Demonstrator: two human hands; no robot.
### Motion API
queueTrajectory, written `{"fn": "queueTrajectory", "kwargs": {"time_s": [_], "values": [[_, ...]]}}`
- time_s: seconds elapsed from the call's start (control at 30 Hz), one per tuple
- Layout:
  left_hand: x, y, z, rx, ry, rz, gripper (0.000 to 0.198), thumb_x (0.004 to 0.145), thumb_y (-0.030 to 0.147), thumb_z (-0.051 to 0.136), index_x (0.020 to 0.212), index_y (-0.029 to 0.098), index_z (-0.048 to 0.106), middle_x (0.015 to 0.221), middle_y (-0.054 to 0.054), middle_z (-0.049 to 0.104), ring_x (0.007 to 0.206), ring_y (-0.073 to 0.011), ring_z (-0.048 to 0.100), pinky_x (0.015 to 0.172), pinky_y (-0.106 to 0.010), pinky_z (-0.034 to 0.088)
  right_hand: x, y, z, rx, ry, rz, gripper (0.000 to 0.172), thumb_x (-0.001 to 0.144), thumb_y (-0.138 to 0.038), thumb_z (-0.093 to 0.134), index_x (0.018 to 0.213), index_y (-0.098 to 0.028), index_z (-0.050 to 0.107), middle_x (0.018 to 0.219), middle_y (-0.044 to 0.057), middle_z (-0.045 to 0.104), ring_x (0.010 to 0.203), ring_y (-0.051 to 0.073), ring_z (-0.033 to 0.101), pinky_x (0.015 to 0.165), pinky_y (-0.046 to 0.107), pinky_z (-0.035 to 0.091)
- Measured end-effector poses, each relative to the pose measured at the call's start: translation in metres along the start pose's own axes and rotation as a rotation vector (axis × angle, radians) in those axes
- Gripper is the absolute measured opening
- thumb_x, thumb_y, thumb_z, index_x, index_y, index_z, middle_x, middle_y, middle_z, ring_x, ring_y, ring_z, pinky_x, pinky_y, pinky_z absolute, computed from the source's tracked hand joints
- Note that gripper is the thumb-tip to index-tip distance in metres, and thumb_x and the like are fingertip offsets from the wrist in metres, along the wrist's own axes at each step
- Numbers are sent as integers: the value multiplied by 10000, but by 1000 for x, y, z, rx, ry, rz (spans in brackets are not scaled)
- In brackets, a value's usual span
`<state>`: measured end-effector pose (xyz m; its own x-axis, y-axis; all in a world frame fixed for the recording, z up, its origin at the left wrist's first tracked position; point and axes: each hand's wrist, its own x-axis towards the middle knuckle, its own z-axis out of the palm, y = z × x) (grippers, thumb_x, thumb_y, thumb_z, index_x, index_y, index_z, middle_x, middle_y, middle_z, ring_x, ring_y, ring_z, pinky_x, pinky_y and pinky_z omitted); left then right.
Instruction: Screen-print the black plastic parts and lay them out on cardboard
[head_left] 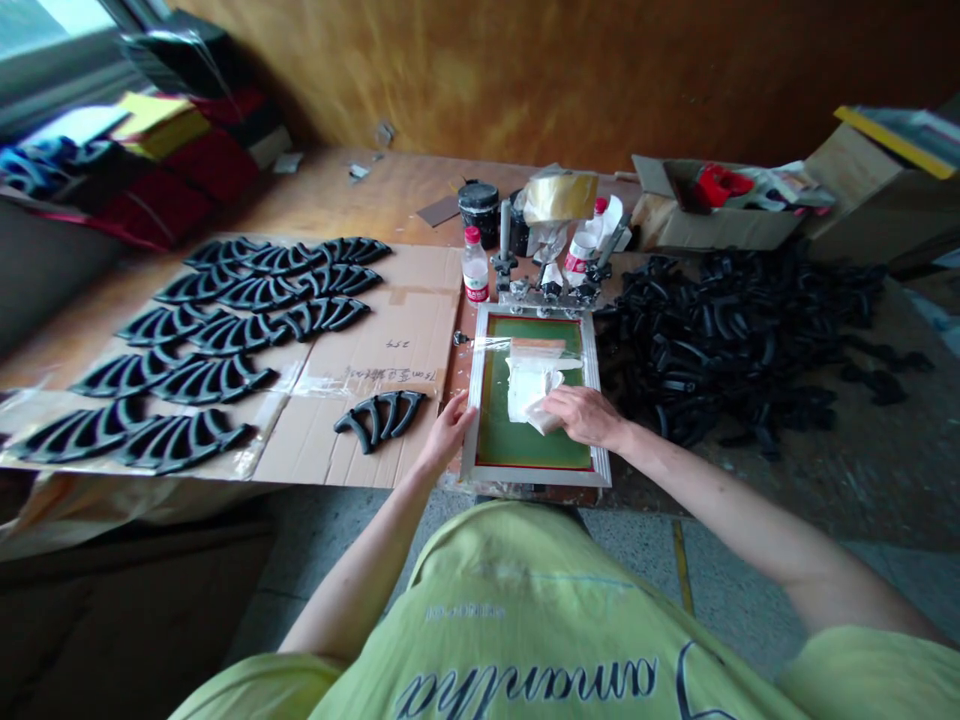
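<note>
Pinched between the thumb and fingers of the right hand (pixel 589 415) is the near right corner of a crumpled white cloth (pixel 525 388), which lies on the green mesh of a flat screen frame (pixel 470 440). It sits right of the mesh's middle, just on the near side of a pinkish-brown strip (pixel 538 346) that lies across the screen. The left hand (pixel 450 425) rests its fingers on the frame's left edge; how tightly they close there cannot be told. At the far end of the frame stands a metal clamp (pixel 551 295), crusted with white, with a red-capped bottle (pixel 475 268) just left of it and a dark tub (pixel 478 212) behind. Left of the frame, a cardboard sheet (pixel 315 410) covers part of the wooden table (pixel 352 215); one fan-shaped black piece (pixel 382 415) lies on it near the left hand, and rows of similar pieces (pixel 217 380) lie farther left. To the right spreads a loose heap of black parts (pixel 712 340), with an open carton (pixel 720 232) beyond it.
</note>
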<state>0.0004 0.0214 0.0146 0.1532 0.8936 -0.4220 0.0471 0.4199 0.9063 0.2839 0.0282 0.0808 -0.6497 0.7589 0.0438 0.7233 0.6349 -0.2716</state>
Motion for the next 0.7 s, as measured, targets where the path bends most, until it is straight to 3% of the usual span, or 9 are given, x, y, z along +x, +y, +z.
{"fn": "queueTrajectory", "kwargs": {"time_s": [0.07, 0.13, 0.27, 0.4, 0.47, 0.6, 0.7], "values": [[0, -1, 0, 0, 13, -1, 814, 773, 546, 688, 1440, 128, 479, 750, -1, 631, 597, -116, 534, 504, -206, 378, 2, 2, -7, 23, -37, -23, 253, 770, -28, 562, 862, -221, 698, 864, 22, 685, 816, 186, 610, 702, 280, 427], [0, -1, 0, -11, 23, -1, 788, 769, 541, 699, 1416, 137, 502, 734, 4, 622, 621, -126, 555, 518, -210, 393, 8, 4, -7, 10, 8, 42, 192, 786, -66, 589, 839, -220, 690, 847, 21, 688, 811, 192, 620, 680, 281, 426], [-2, 2, 1, -43, 32, -15, 787, 749, 551, 713, 1392, 141, 519, 727, 8, 629, 604, -125, 553, 512, -216, 389, 5, -3, 15, -40, 150, 89, 254, 826, -42, 540, 947, -199, 700, 962, 61, 717, 906, 211, 644, 757, 301, 465], [-3, 4, 3, -45, 46, -10, 780, 739, 552, 721, 1369, 129, 539, 713, 6, 636, 580, -121, 544, 508, -220, 385, -4, -8, 23, 13, 94, 53, 210, 844, -99, 602, 975, -227, 706, 964, 26, 731, 862, 189, 667, 729, 278, 485], [-5, 8, 2, -36, 36, -4, 788, 742, 557, 717, 1374, 123, 537, 701, 7, 628, 563, -115, 530, 493, -216, 373, 8, -5, 12, 46, 132, 156, 176, 857, -195, 666, 1020, -249, 706, 976, 14, 739, 853, 192, 679, 717, 279, 494], [-15, 29, -1, -4, 39, 21, 821, 755, 550, 726, 1448, 185, 479, 677, 31, 613, 503, -92, 482, 450, -196, 329, 49, 14, -32, 46, 277, 363, 525, 845, -289, 732, 1346, -311, 579, 1157, 22, 727, 957, 217, 685, 787, 310, 512], [-25, 59, 0, -67, 81, 125, 626, 807, 593, 667, 1292, 200, 628, 680, 22, 614, 514, -88, 501, 456, -195, 357, 54, 43, -67, 26, 425, 504, 519, 905, -342, 669, 1401, -258, 543, 1046, 41, 749, 887, 202, 681, 795, 310, 497]]}}
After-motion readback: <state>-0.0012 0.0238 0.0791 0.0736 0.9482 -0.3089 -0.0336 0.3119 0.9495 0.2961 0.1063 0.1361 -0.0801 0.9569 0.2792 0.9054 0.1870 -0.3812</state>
